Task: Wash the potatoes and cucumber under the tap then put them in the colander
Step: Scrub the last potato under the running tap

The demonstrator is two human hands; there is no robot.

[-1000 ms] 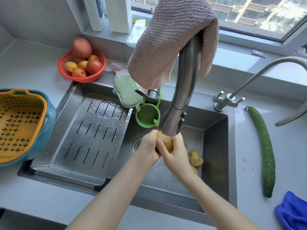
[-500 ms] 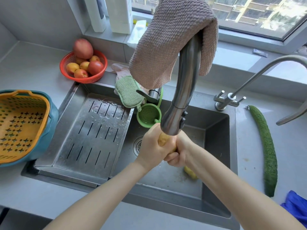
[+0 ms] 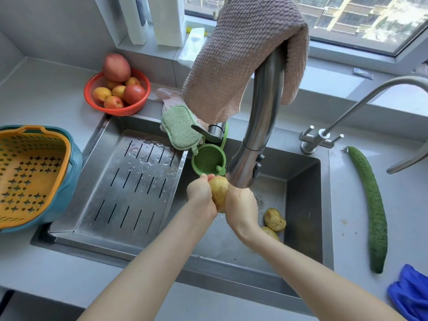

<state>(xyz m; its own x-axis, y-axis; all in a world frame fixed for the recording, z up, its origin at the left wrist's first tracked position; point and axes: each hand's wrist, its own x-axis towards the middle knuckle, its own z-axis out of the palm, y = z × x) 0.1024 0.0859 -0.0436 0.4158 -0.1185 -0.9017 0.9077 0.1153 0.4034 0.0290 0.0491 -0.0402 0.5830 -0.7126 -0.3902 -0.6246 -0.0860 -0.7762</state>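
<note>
Turning potato (image 3: 218, 192) shows more skin than half-second ago; left hand (image 3: 200, 195) and right hand (image 3: 240, 206) both grip it at tap (image 3: 243, 172). I judge first wash unfinished: sink potatoes (image 3: 274, 220) at 4 o'clock, cucumber (image 3: 370, 205) at 3, colander (image 3: 34, 144) at 9.

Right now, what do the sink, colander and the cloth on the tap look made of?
Sink: brushed stainless steel, judging by its grey sheen and reflections. Colander: probably plastic, matt orange with moulded star holes, in a teal outer bowl. Cloth: soft waffle-weave textile, draped limp over the tap.
</note>
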